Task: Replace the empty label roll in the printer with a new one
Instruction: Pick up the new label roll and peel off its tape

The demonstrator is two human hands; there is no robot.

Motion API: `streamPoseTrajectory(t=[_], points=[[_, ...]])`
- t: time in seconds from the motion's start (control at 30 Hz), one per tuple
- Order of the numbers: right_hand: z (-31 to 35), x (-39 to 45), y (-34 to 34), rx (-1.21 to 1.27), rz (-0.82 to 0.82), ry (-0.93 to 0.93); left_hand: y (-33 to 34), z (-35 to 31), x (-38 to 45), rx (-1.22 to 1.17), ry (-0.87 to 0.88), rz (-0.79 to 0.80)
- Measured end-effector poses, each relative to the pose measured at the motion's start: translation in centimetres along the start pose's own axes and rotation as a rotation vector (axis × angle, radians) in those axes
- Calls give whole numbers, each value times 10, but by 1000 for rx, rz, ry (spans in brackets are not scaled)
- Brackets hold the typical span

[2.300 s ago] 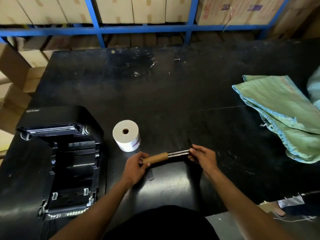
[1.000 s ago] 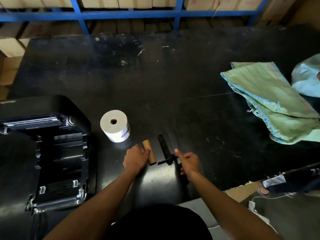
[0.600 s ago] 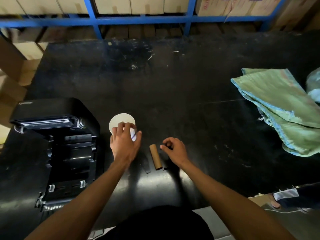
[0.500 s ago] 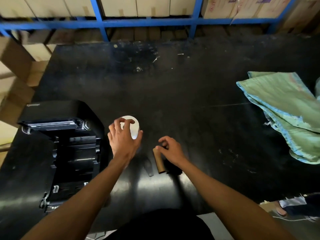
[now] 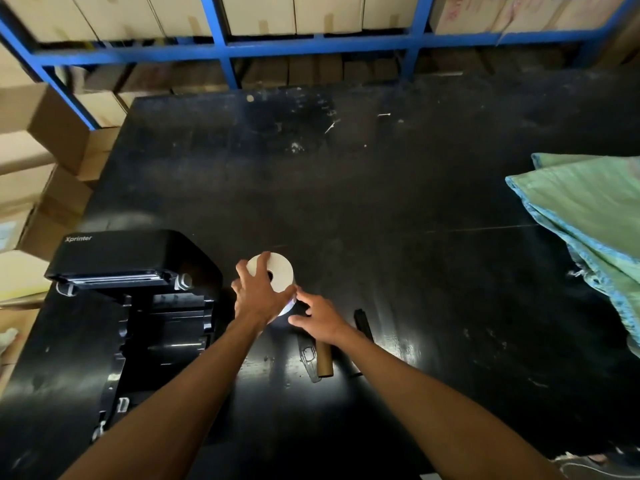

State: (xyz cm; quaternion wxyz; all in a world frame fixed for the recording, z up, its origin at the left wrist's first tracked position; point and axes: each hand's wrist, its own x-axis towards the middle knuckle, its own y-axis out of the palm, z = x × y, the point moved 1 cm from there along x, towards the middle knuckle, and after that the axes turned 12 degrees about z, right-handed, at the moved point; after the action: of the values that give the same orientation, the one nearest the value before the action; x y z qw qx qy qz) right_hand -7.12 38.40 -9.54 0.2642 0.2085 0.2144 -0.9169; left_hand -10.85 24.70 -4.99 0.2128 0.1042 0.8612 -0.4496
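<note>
Our left hand (image 5: 258, 299) is closed over the new white paper label roll (image 5: 275, 276), fingers wrapped across its near side and top face, the dark core hole showing just beyond the knuckles. Our right hand (image 5: 320, 320) holds nothing: its fingers are spread, with the fingertips (image 5: 298, 295) touching the roll's right edge. Whether the roll is lifted off the black tabletop (image 5: 381, 202) or resting on it, we cannot tell.

Just behind our right wrist lies the empty brown cardboard core (image 5: 323, 362), and right of it the slim black plastic spindle bar (image 5: 363, 323), partly hidden by the forearm. A small dark flat piece (image 5: 308, 356) sits left of the core; we cannot identify it. Left of the grip, close by, stands the black Xprinter label printer (image 5: 131, 292) with its lid up and bay exposed. Far right of the grip lies a folded green woven sack (image 5: 581, 216).

To do this step well, we judge that the roll should be steadied with both hands, kept from unwinding, and turned so its core hole faces the spindle, which should then be threaded fully through before going to the bay.

Count: 1 new roll, 1 empty core, 1 spindle, 1 printer, 2 hands.
</note>
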Motion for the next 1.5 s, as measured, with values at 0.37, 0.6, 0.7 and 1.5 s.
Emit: streamPoseTrajectory(t=[0.37,0.6,0.7,1.5], points=[[0,0,-6,-61,-148,-35,-6,-1,7,8,-48,-33],[9,-3,-13,49,-125,-68,-19,4,3,-112,-23,-97],[18,-6,-19,326,-214,-95,-26,3,-2,-269,-18,-155],[91,-77,15,369,-171,-335,-53,50,-97,-1039,248,227]])
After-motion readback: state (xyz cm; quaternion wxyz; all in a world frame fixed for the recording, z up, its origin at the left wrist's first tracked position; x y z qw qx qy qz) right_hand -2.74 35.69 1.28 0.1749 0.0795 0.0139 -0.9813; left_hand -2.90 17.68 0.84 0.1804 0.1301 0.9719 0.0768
